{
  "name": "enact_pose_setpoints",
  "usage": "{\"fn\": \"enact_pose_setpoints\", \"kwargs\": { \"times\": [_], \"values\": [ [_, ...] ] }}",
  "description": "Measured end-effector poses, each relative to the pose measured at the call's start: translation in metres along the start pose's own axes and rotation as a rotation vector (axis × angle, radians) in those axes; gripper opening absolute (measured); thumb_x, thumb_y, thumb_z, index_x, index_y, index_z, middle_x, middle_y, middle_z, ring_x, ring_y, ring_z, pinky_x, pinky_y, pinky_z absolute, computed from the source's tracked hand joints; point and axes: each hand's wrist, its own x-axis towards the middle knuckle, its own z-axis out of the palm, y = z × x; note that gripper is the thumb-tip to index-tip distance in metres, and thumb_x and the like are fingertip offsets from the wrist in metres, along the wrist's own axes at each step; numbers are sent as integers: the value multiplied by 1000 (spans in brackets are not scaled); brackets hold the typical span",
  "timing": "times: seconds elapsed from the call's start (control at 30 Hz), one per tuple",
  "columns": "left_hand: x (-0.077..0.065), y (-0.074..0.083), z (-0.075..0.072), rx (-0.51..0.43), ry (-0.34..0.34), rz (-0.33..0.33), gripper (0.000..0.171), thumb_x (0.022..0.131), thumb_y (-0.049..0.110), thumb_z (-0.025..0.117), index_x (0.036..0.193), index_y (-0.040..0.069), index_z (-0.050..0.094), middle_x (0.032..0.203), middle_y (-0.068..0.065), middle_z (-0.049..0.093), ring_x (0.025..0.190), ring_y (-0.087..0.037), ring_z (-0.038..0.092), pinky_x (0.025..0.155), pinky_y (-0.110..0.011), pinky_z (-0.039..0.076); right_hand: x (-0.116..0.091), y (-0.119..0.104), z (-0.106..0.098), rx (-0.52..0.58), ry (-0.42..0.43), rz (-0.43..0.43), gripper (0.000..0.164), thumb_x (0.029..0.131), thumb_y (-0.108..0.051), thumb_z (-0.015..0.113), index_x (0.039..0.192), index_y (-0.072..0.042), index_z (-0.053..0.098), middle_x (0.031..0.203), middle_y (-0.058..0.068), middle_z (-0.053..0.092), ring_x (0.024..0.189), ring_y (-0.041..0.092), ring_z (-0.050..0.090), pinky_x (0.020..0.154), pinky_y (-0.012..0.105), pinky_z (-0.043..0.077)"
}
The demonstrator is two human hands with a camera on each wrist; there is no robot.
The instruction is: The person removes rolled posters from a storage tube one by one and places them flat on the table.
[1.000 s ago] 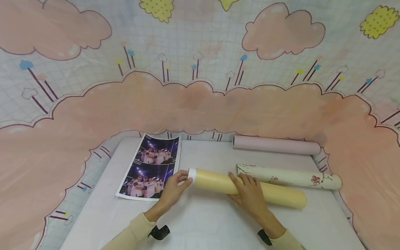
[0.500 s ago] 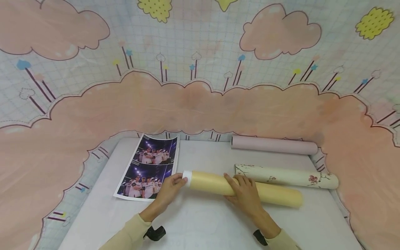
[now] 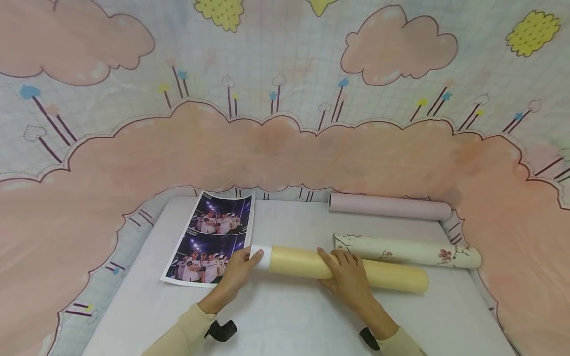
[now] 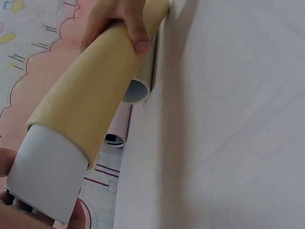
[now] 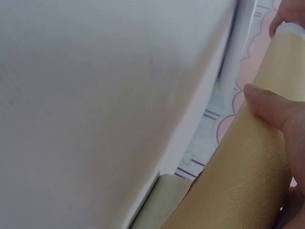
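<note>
A long yellow roll point(image 3: 294, 262) of leather-like sheet is held across the table, with a white roll point(image 3: 264, 258) sticking out of its left end. My left hand point(image 3: 237, 272) pinches the white roll at its outer end, thumb on the near side. My right hand point(image 3: 349, 277) grips the yellow roll around its middle. In the left wrist view, the white roll point(image 4: 47, 167) shows as a smooth sleeve inside the yellow mouth. The right wrist view shows fine creases on the yellow roll point(image 5: 243, 176) below my thumb point(image 5: 267, 105).
Behind lie a cream floral roll point(image 3: 409, 251) and, farther back, a pale pink roll point(image 3: 392, 206). At the left a sheet with two printed group photos point(image 3: 218, 217) lies on the white table point(image 3: 303, 316). A cloud-patterned cloth point(image 3: 285, 153) hangs behind.
My left hand has moved left with the white roll, so more of it shows outside the yellow roll. My right hand keeps its grip; the whole view shifts slightly.
</note>
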Motion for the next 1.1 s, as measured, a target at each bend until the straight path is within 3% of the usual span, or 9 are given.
{"fn": "enact_pose_setpoints", "kwargs": {
  "times": [0.3,0.47,0.77,1.1],
  "values": [
    [-2,-2,-5,-63,-3,2,37,98,21,60,121,-8,62,104,-18,71,85,-12,59,79,-26,48,-3,4,1,-1,16,3,86,62,-45,90,139,-28,55,113,7,63,106,31,61,88,50,46],
    [0,-6,-10,-36,23,9,39,98,25,60,122,-6,63,109,-19,71,88,-12,60,82,-27,48,-6,10,3,-5,19,25,85,62,-45,91,138,-28,56,114,9,64,106,32,61,91,50,45],
    [5,-6,-21,-85,24,-28,38,101,26,53,123,-5,62,113,-16,67,98,-15,55,93,-31,39,-10,23,4,-26,40,20,88,59,-43,92,137,-26,56,115,9,64,105,32,61,91,51,45],
    [6,-4,-27,-88,6,-5,39,102,26,51,125,-5,59,115,-16,66,101,-13,55,97,-32,39,-8,29,1,28,-12,52,87,63,-40,91,140,-29,53,117,8,63,108,32,60,95,51,41]
  ]
}}
